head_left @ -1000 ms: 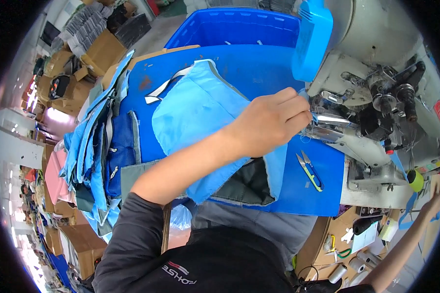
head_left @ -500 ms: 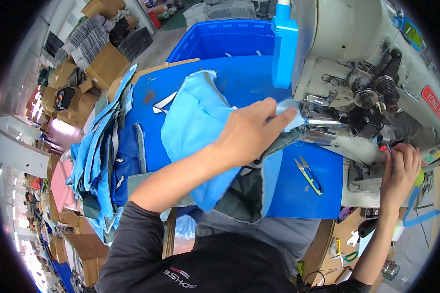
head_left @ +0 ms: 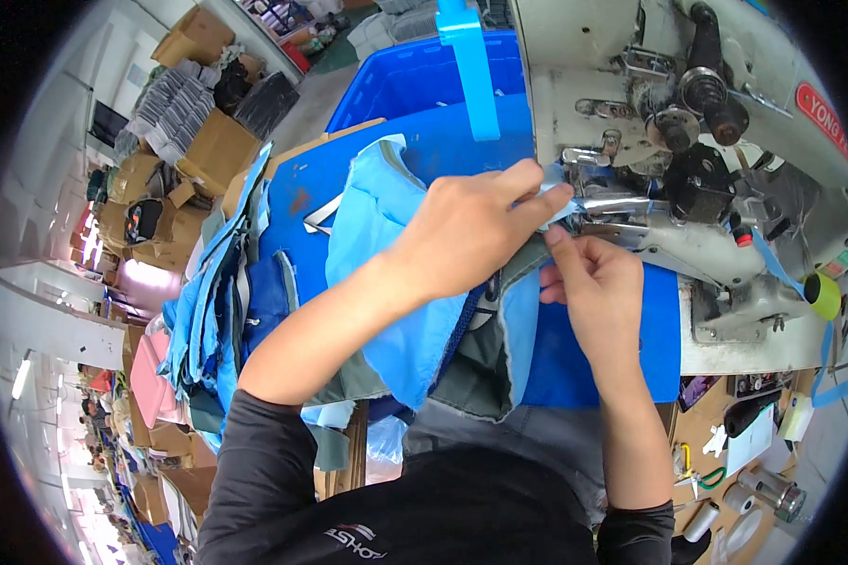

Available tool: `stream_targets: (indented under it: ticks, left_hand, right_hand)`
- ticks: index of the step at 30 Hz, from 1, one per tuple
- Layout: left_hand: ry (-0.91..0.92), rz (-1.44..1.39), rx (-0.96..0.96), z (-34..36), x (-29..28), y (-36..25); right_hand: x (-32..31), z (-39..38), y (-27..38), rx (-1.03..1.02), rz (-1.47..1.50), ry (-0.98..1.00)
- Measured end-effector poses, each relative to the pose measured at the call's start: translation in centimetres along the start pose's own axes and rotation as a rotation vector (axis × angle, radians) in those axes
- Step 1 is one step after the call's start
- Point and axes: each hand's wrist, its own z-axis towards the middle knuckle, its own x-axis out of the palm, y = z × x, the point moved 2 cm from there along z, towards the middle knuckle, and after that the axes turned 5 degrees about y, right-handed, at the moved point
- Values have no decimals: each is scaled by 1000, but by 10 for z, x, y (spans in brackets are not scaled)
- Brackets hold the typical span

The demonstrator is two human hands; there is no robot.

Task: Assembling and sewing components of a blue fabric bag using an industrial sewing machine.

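Light-blue fabric with a grey-green lining, a half-made garment piece [head_left: 400,282], is lying across the blue-covered work table [head_left: 598,363], its lower fold hanging over the near edge toward the person's lap and its upper corner reaching right to the foot of the grey industrial sewing machine [head_left: 688,160]; the left hand [head_left: 471,235] is lying on top of the cloth with its fingers closed, pinching the edge of the fabric between thumb and forefinger just at the machine's metal folder; the right hand [head_left: 598,282] is coming up from below, its fingers curled narrow and its fingertips [head_left: 556,240] gripping the same edge, so that the two hands are touching each other at the pinch. Whether the cloth is lying under the presser foot itself cannot be told, since the fingers are hiding that spot; a light-blue plastic strip [head_left: 471,66] is standing upright just left of the machine head; behind it a deep blue plastic crate [head_left: 415,80] is sitting at the far side of the table; a heap of blue and light-blue cut pieces [head_left: 221,301] is hanging over the table's left end; brown cardboard boxes [head_left: 207,151] are standing on the floor beyond, well apart from the hands; a yellow-green tape roll [head_left: 824,294] is sitting at the machine's right.
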Motion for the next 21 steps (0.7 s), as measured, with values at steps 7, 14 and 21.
stream_targets:
  ticks: [7, 14, 21]
  left_hand:
    - [32, -30, 23, 1, -3, -1]
    - [-5, -109, -72, 0, -1, -6]
    - [-22, -78, -78, 2, 0, -12]
  right_hand:
    - [15, -14, -12, -389, -231, -184]
    - [-1, -9, -1, -408, -396, -129]
    - [2, -4, -4, -429, -392, -235]
